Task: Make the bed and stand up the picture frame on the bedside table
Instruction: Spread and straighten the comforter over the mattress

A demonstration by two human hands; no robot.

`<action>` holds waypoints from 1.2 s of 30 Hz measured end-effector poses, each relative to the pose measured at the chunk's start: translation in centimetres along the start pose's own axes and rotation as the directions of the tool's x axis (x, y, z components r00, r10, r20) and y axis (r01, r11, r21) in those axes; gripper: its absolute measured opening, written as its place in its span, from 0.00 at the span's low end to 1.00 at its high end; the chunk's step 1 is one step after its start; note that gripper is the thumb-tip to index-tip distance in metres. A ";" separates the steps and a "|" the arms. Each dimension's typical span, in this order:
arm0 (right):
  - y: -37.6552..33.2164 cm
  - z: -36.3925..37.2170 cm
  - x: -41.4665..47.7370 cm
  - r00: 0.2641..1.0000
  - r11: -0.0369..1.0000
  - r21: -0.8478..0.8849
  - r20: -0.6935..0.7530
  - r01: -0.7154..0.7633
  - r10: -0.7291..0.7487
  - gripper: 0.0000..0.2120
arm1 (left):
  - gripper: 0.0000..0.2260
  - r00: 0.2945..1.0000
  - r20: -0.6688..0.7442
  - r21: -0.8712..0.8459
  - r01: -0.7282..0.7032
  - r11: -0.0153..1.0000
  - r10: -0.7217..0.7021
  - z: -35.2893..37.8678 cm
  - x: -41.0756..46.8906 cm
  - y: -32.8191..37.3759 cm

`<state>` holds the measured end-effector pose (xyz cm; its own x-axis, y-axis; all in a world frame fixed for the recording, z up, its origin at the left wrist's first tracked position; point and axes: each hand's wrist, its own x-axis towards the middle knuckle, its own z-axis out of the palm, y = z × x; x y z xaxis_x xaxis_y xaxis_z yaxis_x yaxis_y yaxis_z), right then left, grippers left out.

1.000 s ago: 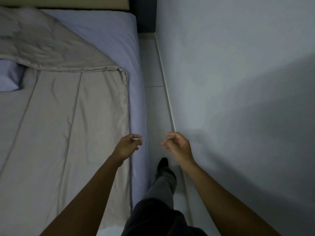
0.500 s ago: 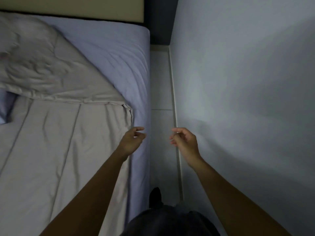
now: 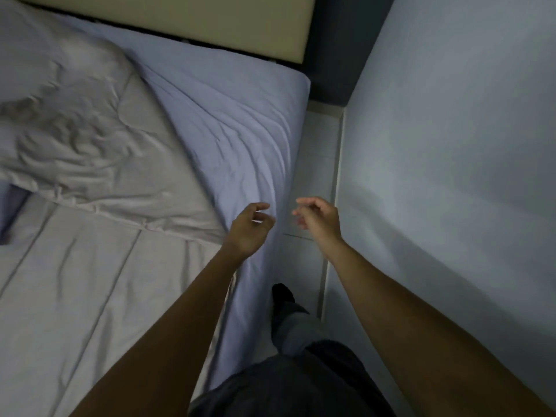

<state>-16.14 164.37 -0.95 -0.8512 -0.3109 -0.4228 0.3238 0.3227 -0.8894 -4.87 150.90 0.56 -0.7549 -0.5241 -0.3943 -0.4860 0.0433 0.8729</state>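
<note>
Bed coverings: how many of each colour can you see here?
Beige: 1, the blanket, with its top folded back.
Blue: 1, the sheet.
Total: 2.
A dark blue patch under the fold is too hidden to count.

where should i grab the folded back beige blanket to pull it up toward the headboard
Take the blanket at its seamed folded edge near the corner by the left hand, coming from the aisle side. That edge lies loose on the sheet, so fingers can slip under.
</note>
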 end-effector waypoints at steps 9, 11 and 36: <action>-8.8 2.6 15.6 0.989 0.999 -0.021 0.140 0.041 -0.038 0.06 | 0.10 0.992 -0.122 0.004 -0.022 1.000 0.023 -4.0 15.8 6.0; -10.1 2.6 18.3 0.986 0.998 -0.037 0.161 0.054 -0.048 0.06 | 0.09 0.987 -0.162 -0.040 -0.012 0.999 0.005 -4.2 18.4 6.5; -27.5 31.9 43.5 0.541 0.740 -0.392 0.840 0.547 0.045 0.10 | 0.10 0.616 -0.704 -0.386 0.086 0.919 -0.353 -21.6 37.0 7.2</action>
<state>-48.93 113.46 -0.42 -0.0990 -0.9044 -0.4150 -0.3874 0.4192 -0.8211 -26.78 113.42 -1.54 0.0170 -0.9371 -0.3486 -0.3412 -0.3332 0.8790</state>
